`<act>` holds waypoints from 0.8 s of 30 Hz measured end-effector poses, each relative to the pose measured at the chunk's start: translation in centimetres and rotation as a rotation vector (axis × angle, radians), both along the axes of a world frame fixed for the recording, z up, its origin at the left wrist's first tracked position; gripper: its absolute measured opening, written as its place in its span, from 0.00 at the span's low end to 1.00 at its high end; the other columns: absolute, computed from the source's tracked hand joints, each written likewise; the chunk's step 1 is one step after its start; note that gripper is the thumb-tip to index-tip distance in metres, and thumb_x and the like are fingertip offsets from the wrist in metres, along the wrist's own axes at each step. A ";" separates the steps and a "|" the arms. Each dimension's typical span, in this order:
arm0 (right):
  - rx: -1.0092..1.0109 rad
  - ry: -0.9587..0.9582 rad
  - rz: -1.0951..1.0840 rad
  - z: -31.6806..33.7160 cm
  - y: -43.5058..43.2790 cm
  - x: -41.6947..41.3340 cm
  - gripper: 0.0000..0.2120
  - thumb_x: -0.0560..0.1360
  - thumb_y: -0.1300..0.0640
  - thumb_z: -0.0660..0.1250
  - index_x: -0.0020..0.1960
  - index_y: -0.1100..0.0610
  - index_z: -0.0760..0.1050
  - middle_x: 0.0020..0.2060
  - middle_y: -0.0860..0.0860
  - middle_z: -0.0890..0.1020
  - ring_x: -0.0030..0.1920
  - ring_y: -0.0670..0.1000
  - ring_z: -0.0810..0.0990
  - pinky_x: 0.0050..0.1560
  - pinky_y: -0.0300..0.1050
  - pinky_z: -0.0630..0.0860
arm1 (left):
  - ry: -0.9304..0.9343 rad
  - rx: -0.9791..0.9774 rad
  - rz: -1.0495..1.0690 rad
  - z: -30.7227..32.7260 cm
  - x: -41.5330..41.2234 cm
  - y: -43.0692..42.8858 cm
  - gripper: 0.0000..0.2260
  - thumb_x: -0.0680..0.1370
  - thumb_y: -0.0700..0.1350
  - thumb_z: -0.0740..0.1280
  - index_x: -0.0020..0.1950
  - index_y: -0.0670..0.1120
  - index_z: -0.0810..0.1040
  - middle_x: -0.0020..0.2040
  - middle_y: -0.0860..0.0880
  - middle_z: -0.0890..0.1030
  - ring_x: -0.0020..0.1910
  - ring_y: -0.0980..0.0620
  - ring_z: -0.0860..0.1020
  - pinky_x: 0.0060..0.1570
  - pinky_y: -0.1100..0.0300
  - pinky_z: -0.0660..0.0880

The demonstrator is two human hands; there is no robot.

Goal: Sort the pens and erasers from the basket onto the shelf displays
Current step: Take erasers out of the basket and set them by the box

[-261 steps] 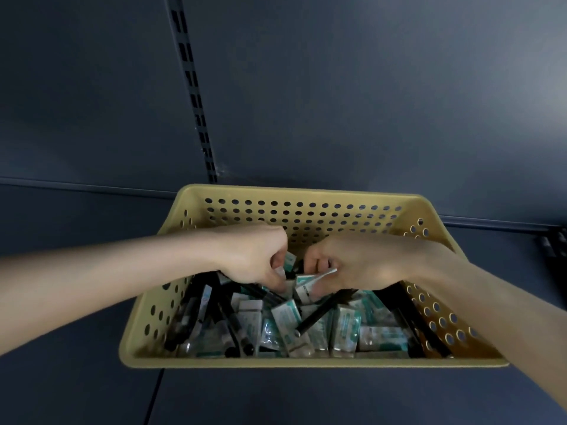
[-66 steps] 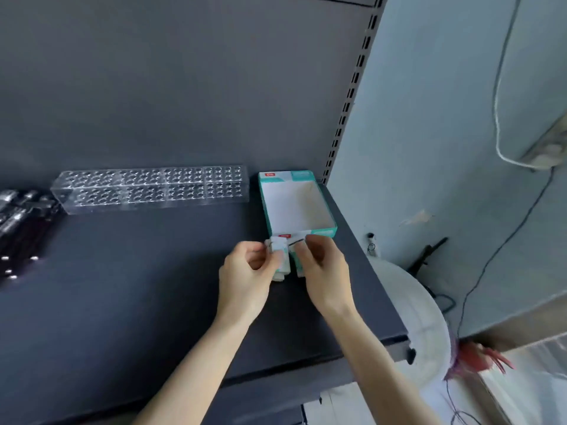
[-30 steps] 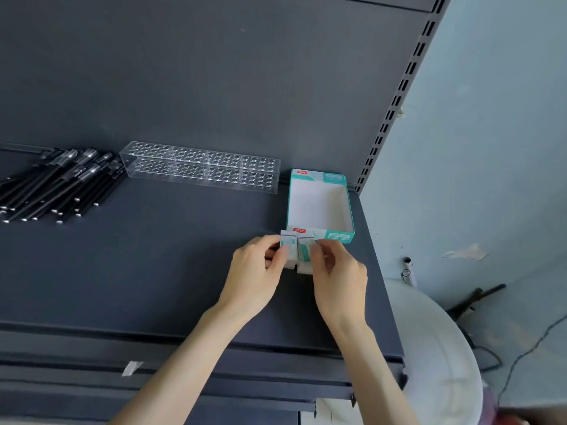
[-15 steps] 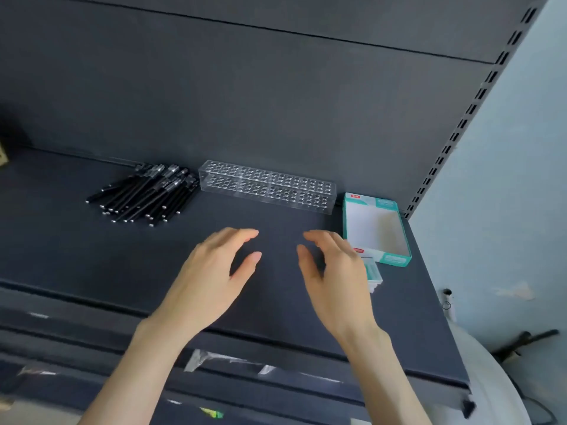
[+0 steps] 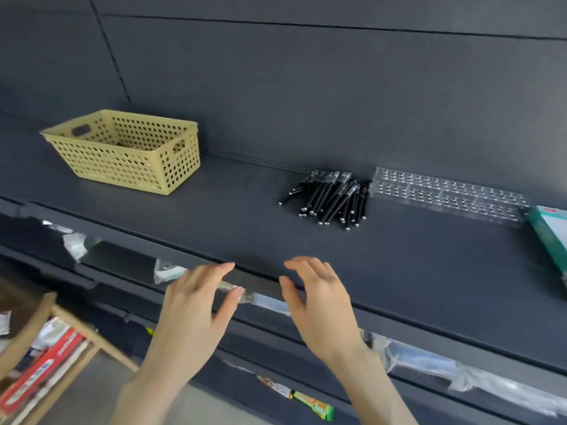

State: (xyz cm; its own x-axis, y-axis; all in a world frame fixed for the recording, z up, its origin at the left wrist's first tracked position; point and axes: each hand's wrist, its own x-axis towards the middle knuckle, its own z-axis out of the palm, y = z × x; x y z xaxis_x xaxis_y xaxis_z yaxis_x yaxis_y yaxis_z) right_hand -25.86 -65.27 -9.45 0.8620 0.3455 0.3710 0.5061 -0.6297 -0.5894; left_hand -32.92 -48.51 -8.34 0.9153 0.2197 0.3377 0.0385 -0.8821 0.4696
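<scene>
Over the front edge of the dark metal shelf (image 5: pixel 414 271), the left grip (image 5: pixel 196 305) and right grip (image 5: pixel 319 305) hover spread, empty. The slim black plastic pens (image 5: pixel 331 197) look light, stiff, probably slippery; pinch mid-barrel.

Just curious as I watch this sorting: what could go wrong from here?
1. The black pens lie in a loose pile beside the clear holder, not in it. A nudge might roll them toward the front edge of the shelf.
2. The basket stands well left of the holder and the teal box, so small items carried across might be dropped.
The left hand and right hand hold nothing now.
</scene>
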 end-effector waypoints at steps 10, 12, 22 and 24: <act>-0.012 -0.074 -0.005 3.1 11.7 5.8 0.13 0.78 0.53 0.63 0.61 0.54 0.75 0.57 0.45 0.77 0.56 0.49 0.74 0.53 0.39 0.71 | -0.115 0.079 -0.046 2.7 6.2 12.4 0.18 0.76 0.55 0.58 0.60 0.47 0.76 0.54 0.52 0.80 0.51 0.49 0.78 0.51 0.51 0.73; 0.003 -0.074 0.001 3.3 14.0 7.6 0.14 0.78 0.52 0.62 0.62 0.54 0.74 0.58 0.45 0.77 0.58 0.48 0.74 0.55 0.39 0.71 | -0.128 0.093 -0.056 2.9 8.1 14.9 0.18 0.76 0.55 0.58 0.60 0.48 0.76 0.54 0.52 0.80 0.51 0.49 0.78 0.51 0.51 0.72; 0.073 -0.169 0.062 7.0 27.6 16.1 0.11 0.77 0.56 0.65 0.58 0.57 0.77 0.53 0.48 0.79 0.46 0.50 0.78 0.45 0.46 0.76 | -0.216 -0.015 -0.075 6.3 15.9 28.5 0.18 0.77 0.57 0.58 0.61 0.50 0.76 0.55 0.55 0.77 0.49 0.53 0.76 0.46 0.50 0.77; 0.068 -0.177 0.085 7.6 30.3 17.3 0.11 0.77 0.55 0.64 0.56 0.57 0.77 0.52 0.48 0.79 0.45 0.49 0.77 0.43 0.46 0.77 | -0.202 -0.009 -0.084 6.7 17.3 31.5 0.19 0.76 0.58 0.57 0.61 0.50 0.76 0.55 0.56 0.77 0.53 0.53 0.76 0.52 0.50 0.76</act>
